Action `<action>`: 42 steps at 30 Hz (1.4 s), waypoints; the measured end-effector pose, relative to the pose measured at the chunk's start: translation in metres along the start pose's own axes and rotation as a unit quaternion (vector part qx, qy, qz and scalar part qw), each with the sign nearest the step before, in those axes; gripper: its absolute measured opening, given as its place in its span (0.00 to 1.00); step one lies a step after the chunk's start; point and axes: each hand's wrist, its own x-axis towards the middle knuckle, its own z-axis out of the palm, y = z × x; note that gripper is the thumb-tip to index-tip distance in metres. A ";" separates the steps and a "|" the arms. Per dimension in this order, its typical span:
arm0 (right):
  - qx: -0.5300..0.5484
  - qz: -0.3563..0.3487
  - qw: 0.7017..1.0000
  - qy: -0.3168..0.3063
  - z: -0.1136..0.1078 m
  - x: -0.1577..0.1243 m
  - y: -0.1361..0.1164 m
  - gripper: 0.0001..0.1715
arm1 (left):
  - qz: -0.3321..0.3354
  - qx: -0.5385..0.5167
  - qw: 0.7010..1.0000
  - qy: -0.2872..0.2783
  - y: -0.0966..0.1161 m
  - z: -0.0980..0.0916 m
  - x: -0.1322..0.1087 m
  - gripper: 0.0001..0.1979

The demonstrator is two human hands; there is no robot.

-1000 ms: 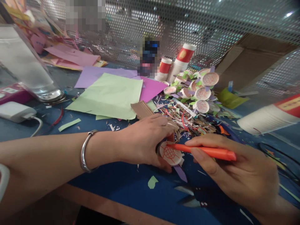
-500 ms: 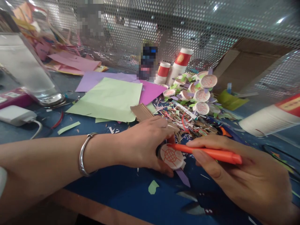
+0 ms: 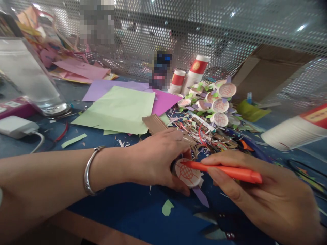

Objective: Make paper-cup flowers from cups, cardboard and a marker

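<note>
My left hand [image 3: 163, 160] is closed around the side of a small white paper cup piece [image 3: 190, 177], whose round face bears an orange grid drawing with lines running outward. A purple paper strip [image 3: 201, 197] sticks out below it. In my right hand [image 3: 270, 194] is an orange marker [image 3: 230, 171], pinched between thumb and fingers, its tip at the upper part of the round face. Scissors [image 3: 214, 224] lie on the blue table under my right hand, their blades apart and handles hidden. A green paper scrap [image 3: 167, 208] rests near the table's front edge.
Green paper sheets [image 3: 120, 109] lie over purple ones at the back. Several decorated cup pieces [image 3: 220, 105] are heaped beside stacked paper cups [image 3: 195, 73]. Paper shavings [image 3: 204, 132] spread before them. A clear water container [image 3: 33, 75] and white charger [image 3: 19, 126] stand left; more cups [image 3: 293, 131] lie right.
The marker's tip has shifted slightly left and down across the cup's face, with my right hand following. My left hand keeps its hold; the whole view has moved a little.
</note>
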 end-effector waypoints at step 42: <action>0.033 -0.006 0.999 -0.001 0.000 0.005 -0.004 0.08 | 0.000 0.001 1.000 0.001 0.002 -0.001 0.001 0.25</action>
